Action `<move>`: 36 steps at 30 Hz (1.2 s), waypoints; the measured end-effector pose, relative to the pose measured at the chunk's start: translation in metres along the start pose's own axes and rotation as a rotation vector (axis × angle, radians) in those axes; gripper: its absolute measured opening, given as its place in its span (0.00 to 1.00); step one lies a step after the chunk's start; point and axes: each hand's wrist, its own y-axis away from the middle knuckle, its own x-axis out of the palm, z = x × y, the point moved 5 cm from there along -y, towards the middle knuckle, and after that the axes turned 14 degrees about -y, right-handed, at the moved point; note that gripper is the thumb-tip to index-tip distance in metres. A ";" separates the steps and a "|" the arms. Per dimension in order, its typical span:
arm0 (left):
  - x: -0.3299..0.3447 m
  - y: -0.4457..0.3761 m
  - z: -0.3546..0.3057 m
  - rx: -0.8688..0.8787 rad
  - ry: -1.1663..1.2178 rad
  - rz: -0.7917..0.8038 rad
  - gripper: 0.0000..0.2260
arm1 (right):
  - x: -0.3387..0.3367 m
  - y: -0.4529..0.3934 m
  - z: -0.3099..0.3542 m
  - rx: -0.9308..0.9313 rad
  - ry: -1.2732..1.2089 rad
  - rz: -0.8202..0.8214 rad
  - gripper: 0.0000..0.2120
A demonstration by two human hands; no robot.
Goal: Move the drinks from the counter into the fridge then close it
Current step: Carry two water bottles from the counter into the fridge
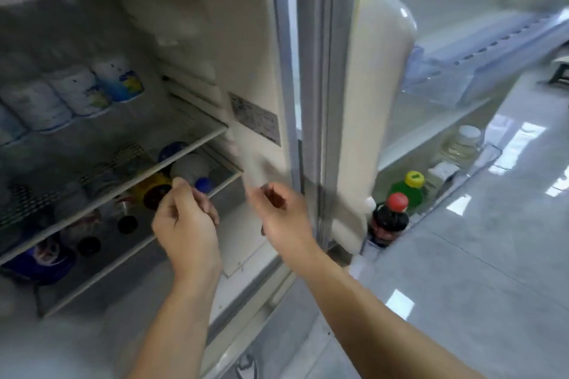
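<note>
Head view, fridge open. Nearest: both forearms reach in from below; left hand (184, 221) at the front edge of the lower shelf (197, 194), fingers curled, tips at a small blue cap (203, 184) — blur hides whether it grips that bottle or only touches it, so cannot tell. Right hand (281, 218) hovers just inside the fridge's right wall (246, 40), fingers loosely curled, nothing visibly held. Risks, judged: (1) bottles on the lower shelf lie on their sides w/ caps toward the front; a nudge from the left hand could roll one off the shelf edge. (2) shelf is crowded, so pushing another drink in may shift its neighbours. (3) door (378, 86) stands wide at right; swinging it shut hard could rattle the upright bottles in its lower rack, and a drink sticking past the shelf edge would block the seal. Drinks: on the lower shelf, a yellow-labelled bottle (154, 191) and dark caps beside it, a blue-wrapped one (40, 258) far left; upper shelf carries a row of white and blue cans (77, 92) lying down. Door rack: dark cola bottle w/ red cap (388, 218), green bottle w/ yellow cap (409, 191), clear jar w/ white lid (462, 144) behind. No tabletop in view, so drinks left to move can't be counted.
</note>
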 end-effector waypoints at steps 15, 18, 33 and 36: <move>0.057 0.264 0.167 -0.087 -0.623 0.702 0.23 | -0.387 0.313 -0.087 0.327 0.081 -1.076 0.20; 0.059 0.289 0.200 -0.132 -0.729 0.845 0.23 | -0.416 0.358 -0.103 0.414 0.060 -1.166 0.20; 0.038 0.264 0.328 -0.621 -1.249 1.313 0.11 | -0.446 0.447 -0.154 0.830 -0.035 -1.271 0.10; 0.042 0.256 0.335 -0.658 -1.330 1.328 0.12 | -0.448 0.463 -0.158 0.894 -0.039 -1.308 0.10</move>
